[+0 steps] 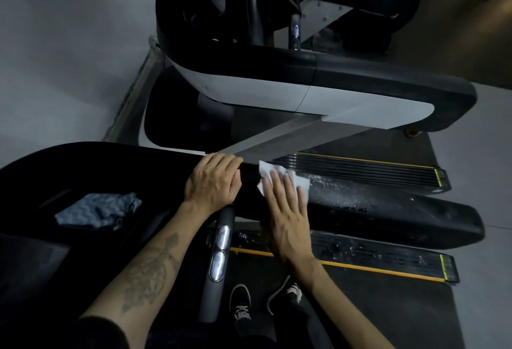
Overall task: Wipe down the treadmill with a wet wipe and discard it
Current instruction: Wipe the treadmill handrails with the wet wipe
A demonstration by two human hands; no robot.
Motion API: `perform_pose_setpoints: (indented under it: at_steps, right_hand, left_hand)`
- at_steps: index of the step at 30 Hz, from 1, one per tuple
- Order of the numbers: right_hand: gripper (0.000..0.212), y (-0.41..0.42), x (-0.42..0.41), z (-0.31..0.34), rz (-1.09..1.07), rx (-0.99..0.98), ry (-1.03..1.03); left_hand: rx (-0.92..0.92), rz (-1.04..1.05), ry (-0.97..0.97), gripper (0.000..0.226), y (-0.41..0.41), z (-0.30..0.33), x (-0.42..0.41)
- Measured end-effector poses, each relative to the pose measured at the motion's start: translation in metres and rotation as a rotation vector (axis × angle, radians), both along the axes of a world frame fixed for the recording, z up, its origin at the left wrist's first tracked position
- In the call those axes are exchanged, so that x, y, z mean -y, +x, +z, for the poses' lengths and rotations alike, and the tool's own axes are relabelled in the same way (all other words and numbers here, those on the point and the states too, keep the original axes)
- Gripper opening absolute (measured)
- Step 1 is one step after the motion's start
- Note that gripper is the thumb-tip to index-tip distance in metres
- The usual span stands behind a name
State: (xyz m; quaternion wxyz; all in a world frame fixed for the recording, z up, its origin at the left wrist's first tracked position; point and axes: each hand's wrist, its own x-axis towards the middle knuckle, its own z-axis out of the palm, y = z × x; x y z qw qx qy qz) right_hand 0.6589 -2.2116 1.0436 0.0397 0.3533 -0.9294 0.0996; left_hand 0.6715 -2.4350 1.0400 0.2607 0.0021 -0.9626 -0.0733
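Nearest, two dark shoes [262,302] stand on the belt of the treadmill [388,218], and a grip bar with two oval silver pads [219,251] rises between the forearms. Just beyond, the right hand [286,210] lies flat, fingers straight, pressing one white wet wipe [300,179] onto the top of the near black handrail; it pinches nothing. The wipe shows crumpled beyond the fingertips, with a wet, speckled streak on the rail to its right. The left hand [214,179] sits just left of it, apart from the wipe, its fingers curled over the far edge of the same rail, so it grips the rail.

My judgement: the wipe is light, limp and damp, so it should slide easily on the smooth rail and bunch up if pushed by one corner; a flat palm over its middle suits wiping, and a gather into the fist suits carrying it off.

One blue patterned cloth [97,211] lies to the left on the console tray. Farther off stands a second treadmill [277,93], with a white-sided rail. No bin is in view.
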Motion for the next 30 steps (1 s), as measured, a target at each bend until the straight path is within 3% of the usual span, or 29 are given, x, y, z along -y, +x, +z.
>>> perform_pose_setpoints:
  at_steps: [4, 9, 14, 19, 25, 30]
  right_hand:
    - [0.102, 0.026, 0.002, -0.011, 0.006, 0.015, -0.046]
    - [0.087, -0.008, 0.005, 0.000, 0.188, -0.032, 0.008]
    - [0.084, 0.022, -0.007, -0.005, -0.034, -0.010, 0.017]
    - [0.083, 0.000, 0.015, 0.001, 0.115, -0.001, 0.040]
    - [0.081, 0.004, -0.005, 0.000, -0.051, 0.021, 0.012]
    - [0.075, 0.001, 0.014, 0.001, 0.089, 0.007, 0.033]
  left_hand:
    - [-0.005, -0.004, 0.007, 0.034, -0.001, 0.000, -0.001]
    - [0.001, -0.005, 0.004, 0.035, 0.000, 0.001, -0.001]
    - [-0.006, 0.008, 0.014, 0.035, -0.002, -0.001, -0.001]
    - [0.001, -0.006, 0.018, 0.035, 0.000, 0.001, -0.001]
    - [-0.010, 0.009, 0.014, 0.034, 0.000, 0.000, -0.001]
    - [-0.003, 0.001, 0.007, 0.032, 0.000, 0.003, -0.002]
